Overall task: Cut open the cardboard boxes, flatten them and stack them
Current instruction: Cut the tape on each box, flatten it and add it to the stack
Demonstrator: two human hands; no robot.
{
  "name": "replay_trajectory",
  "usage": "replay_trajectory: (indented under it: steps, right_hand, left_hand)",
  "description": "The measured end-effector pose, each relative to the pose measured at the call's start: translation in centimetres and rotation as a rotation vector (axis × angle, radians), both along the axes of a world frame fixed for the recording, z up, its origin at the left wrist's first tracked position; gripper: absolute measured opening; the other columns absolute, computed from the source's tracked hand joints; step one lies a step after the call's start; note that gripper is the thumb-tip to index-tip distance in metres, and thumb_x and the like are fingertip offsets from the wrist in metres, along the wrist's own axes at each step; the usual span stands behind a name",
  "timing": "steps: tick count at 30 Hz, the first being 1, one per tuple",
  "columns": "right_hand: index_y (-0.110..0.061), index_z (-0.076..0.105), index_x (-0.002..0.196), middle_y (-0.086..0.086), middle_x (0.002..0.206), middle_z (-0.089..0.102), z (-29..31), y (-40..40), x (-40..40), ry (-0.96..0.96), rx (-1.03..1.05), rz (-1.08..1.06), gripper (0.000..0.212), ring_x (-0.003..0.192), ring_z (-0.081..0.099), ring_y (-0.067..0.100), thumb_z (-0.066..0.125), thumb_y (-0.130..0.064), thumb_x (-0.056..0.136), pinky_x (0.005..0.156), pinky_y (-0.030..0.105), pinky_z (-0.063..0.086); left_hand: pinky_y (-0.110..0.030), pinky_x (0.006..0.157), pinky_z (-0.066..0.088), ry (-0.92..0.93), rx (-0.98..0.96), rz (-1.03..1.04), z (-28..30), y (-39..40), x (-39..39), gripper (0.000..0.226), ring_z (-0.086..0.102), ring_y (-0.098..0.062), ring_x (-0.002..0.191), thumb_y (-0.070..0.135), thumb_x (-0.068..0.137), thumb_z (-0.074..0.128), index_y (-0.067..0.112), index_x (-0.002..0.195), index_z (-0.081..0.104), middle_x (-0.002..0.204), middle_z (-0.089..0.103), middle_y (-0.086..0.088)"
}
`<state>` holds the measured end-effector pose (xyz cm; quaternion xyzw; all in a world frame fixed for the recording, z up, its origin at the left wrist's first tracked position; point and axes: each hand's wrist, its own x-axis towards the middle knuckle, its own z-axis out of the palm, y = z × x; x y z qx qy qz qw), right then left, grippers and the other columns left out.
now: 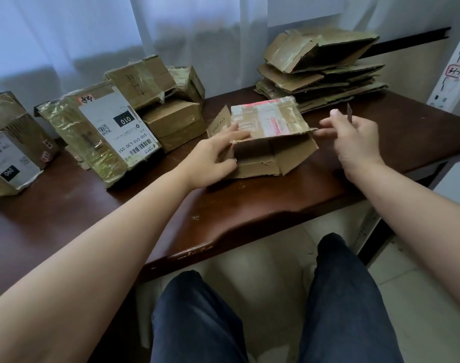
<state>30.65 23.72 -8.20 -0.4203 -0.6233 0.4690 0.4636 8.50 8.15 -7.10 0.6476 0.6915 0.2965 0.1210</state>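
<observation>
In the middle of the frame an opened cardboard box lay on its side on the dark brown counter, with its open end turned toward the person and its flaps spread out on the wood. Its top face carried clear tape and a label with red print.

The left hand was on the left end of this box. Its fingers lay over the top edge and the thumb was at the lower flap, so the grip was clamped on the cardboard.

The right hand was just beside the right corner of the box. Its fingertips were almost at the top edge, but I could not tell if they touched it. A thin grey blade stood up behind this hand, so the grip seemed to be closed on it, although the handle was hidden.

In the upper right of the frame a stack of flattened boxes rested at the far edge of the counter. On the left side stood several taped boxes, not yet opened: one with a white "010" label, one at the left edge with a "060" label, and a cluster of brown boxes behind them. White curtains hung at the back. The person's knees in dark trousers showed below the counter.
</observation>
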Motion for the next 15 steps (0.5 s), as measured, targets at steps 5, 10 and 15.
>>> replay_trajectory:
  steps: [5, 10, 15]
  right_hand:
    - [-0.026, 0.066, 0.084, -0.003, 0.092, 0.07, 0.9, 1.2, 0.0, -0.166, 0.035, -0.164, 0.018, 0.072, 0.063, 0.012, 0.052, -0.02, 0.091, 0.07, 0.034, 0.058]
    - [-0.016, 0.06, 0.117, -0.001, 0.108, 0.065, 2.3, 1.8, -1.2, -0.255, 0.162, -0.111, 0.031, 0.073, 0.064, 0.016, 0.034, -0.025, 0.103, 0.059, 0.02, 0.053]
    - [-0.024, 0.053, 0.134, 0.011, 0.143, 0.045, 4.0, 2.0, -4.5, -0.836, 0.562, 0.193, 0.037, 0.137, 0.033, 0.027, 0.037, -0.023, 0.1, 0.107, 0.045, 0.034]
  left_hand:
    - [-0.031, 0.119, 0.003, 0.145, -0.219, -0.089, -0.1, 0.7, 0.5, 0.075, 0.003, -0.01, 0.148, 0.064, 0.086, 0.05, 0.033, 0.15, 0.029, 0.162, 0.011, 0.003]
    - [-0.027, 0.115, 0.021, -0.153, -0.106, 0.035, 0.6, 2.0, 0.5, 0.062, 0.038, -0.007, 0.135, 0.056, 0.099, 0.018, 0.025, 0.125, 0.065, 0.142, 0.051, 0.004]
    - [-0.034, 0.095, 0.043, 0.141, 0.015, 0.158, 1.5, 4.9, 0.3, 0.021, 0.052, -0.009, 0.098, 0.033, 0.094, 0.057, 0.018, 0.102, 0.071, 0.098, 0.061, 0.009]
